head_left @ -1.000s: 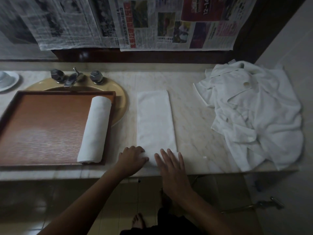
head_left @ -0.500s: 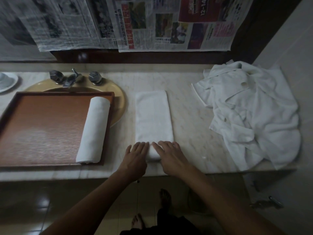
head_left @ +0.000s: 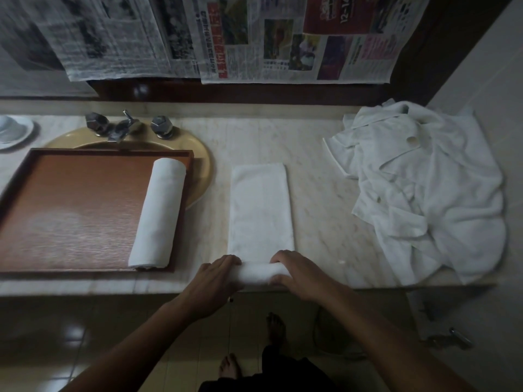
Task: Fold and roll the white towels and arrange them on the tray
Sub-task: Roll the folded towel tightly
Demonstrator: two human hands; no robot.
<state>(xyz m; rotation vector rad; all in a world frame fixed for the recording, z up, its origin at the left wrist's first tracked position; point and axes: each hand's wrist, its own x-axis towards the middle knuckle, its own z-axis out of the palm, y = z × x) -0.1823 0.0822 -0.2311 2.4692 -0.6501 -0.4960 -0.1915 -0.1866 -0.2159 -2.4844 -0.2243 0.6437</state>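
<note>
Gripping the rolled near end (head_left: 259, 274) of a folded white towel (head_left: 260, 205) with both hands, at the near edge of a pale marble counter (head_left: 319, 193). On the roll's left end, the left hand (head_left: 215, 274), fingers curled over the top and down the far side, thumb not made out. On the roll's right end, the right hand (head_left: 297, 271), fingers likewise curled over the top, thumb tucked along the near side. Between the two hands, a short stretch of white roll showing. Rest of the towel flat on the counter: a long narrow strip running from the roll toward the far side, edges straight, far end squared off. To the left, just beside the strip, a brown wooden tray (head_left: 70, 210) with a raised rim, set partly over a yellowish sink basin (head_left: 202, 165). On the tray, one rolled towel (head_left: 160, 213), lying lengthwise along the right rim, slightly tilted, near end close to the near rim, far end close to the far rim. Beyond the tray, a metal faucet (head_left: 124, 127) with a knob on either side, at the far rim of the basin. At far left, a small white dish (head_left: 14, 131), partly cut off by the frame edge. To the right, well apart from the strip, a loose heap of white towels (head_left: 424, 188), crumpled, spreading to the counter's right end and near edge. On the far wall, newspaper sheets (head_left: 283, 38) hung above the counter. Below the counter edge, dim tiled floor and two bare feet (head_left: 276, 326).
</note>
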